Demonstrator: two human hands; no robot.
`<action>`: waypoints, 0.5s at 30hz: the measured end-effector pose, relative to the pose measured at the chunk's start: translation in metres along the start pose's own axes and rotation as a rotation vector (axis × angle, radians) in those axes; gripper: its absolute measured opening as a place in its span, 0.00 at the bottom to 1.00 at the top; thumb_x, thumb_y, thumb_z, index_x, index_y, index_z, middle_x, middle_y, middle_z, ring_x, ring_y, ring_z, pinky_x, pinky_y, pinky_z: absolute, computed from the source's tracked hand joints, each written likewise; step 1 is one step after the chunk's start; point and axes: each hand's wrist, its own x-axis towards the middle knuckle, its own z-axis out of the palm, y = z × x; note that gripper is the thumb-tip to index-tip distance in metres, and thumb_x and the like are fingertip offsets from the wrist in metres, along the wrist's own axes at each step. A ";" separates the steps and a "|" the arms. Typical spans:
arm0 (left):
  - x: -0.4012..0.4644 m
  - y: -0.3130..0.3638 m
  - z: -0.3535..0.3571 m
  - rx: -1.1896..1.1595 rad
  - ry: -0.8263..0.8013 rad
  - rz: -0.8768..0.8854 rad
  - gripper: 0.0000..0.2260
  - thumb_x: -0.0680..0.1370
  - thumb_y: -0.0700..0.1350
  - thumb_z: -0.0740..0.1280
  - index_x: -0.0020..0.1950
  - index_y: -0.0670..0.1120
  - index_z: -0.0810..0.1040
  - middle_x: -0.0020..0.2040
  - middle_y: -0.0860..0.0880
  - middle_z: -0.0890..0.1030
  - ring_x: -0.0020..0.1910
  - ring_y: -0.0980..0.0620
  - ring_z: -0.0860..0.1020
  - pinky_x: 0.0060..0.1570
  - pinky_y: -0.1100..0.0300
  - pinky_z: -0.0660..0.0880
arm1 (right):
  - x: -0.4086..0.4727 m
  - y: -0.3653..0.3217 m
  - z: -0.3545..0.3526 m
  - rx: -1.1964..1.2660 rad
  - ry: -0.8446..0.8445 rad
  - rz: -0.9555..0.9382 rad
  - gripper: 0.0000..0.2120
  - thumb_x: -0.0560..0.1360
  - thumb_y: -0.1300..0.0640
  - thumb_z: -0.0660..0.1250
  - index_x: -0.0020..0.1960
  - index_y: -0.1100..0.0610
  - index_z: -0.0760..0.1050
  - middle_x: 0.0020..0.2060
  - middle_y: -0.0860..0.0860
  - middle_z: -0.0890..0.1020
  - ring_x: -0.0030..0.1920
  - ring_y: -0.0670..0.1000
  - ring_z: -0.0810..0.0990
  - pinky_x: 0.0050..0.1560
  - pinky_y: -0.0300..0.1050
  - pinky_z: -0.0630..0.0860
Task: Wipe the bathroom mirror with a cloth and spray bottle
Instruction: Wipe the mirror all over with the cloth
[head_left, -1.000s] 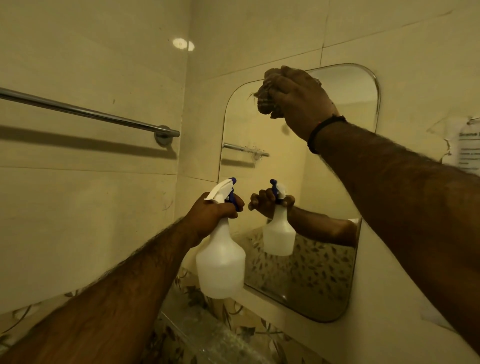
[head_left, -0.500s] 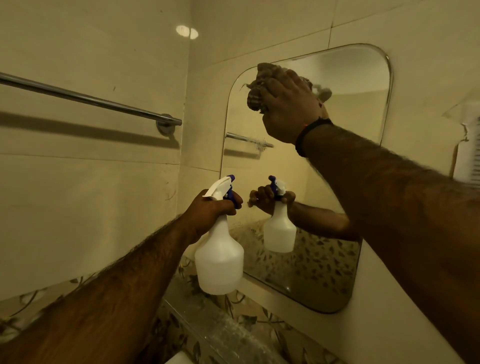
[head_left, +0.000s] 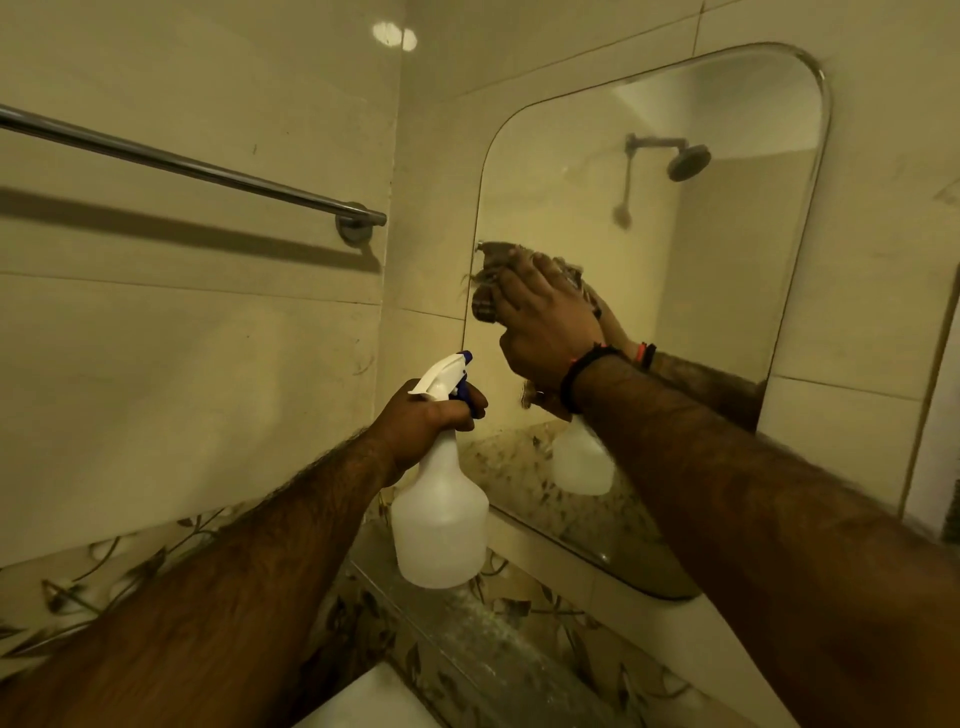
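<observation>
A tall mirror (head_left: 727, 270) with rounded corners hangs on the tiled wall ahead. My right hand (head_left: 545, 322) presses a dark bunched cloth (head_left: 493, 275) flat against the glass near the mirror's left edge, about mid-height. My left hand (head_left: 426, 421) grips the neck of a white spray bottle (head_left: 439, 514) with a white and blue trigger head, held upright below and left of the cloth, just in front of the mirror's lower left corner. The mirror reflects both hands and the bottle.
A chrome towel bar (head_left: 197, 169) runs along the left wall, ending near the corner. A glass shelf (head_left: 467, 623) sits under the mirror over leaf-patterned tiles. A white basin edge (head_left: 363, 701) shows at the bottom. A shower head appears reflected in the mirror.
My right hand has dragged the cloth from the mirror's top left down to mid-height along the left edge. The left hand and bottle have stayed about where they were.
</observation>
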 end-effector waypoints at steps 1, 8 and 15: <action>-0.002 -0.001 -0.001 -0.001 0.003 -0.008 0.15 0.62 0.43 0.67 0.48 0.43 0.82 0.46 0.46 0.84 0.41 0.58 0.81 0.41 0.60 0.74 | -0.004 -0.005 0.004 0.004 -0.006 -0.008 0.28 0.74 0.55 0.56 0.75 0.56 0.64 0.76 0.56 0.64 0.78 0.59 0.53 0.78 0.58 0.47; -0.017 -0.012 -0.001 -0.002 0.006 -0.050 0.13 0.62 0.42 0.67 0.45 0.45 0.83 0.39 0.52 0.84 0.37 0.61 0.81 0.41 0.59 0.73 | -0.037 -0.036 0.028 0.029 -0.074 -0.064 0.29 0.75 0.53 0.56 0.76 0.57 0.61 0.76 0.57 0.62 0.78 0.59 0.52 0.78 0.58 0.47; -0.030 -0.020 0.004 -0.012 0.030 -0.096 0.09 0.62 0.44 0.68 0.37 0.56 0.82 0.34 0.53 0.82 0.36 0.58 0.80 0.38 0.59 0.72 | -0.087 -0.076 0.057 0.109 -0.181 -0.135 0.30 0.78 0.54 0.55 0.79 0.55 0.54 0.78 0.57 0.59 0.79 0.59 0.49 0.78 0.59 0.44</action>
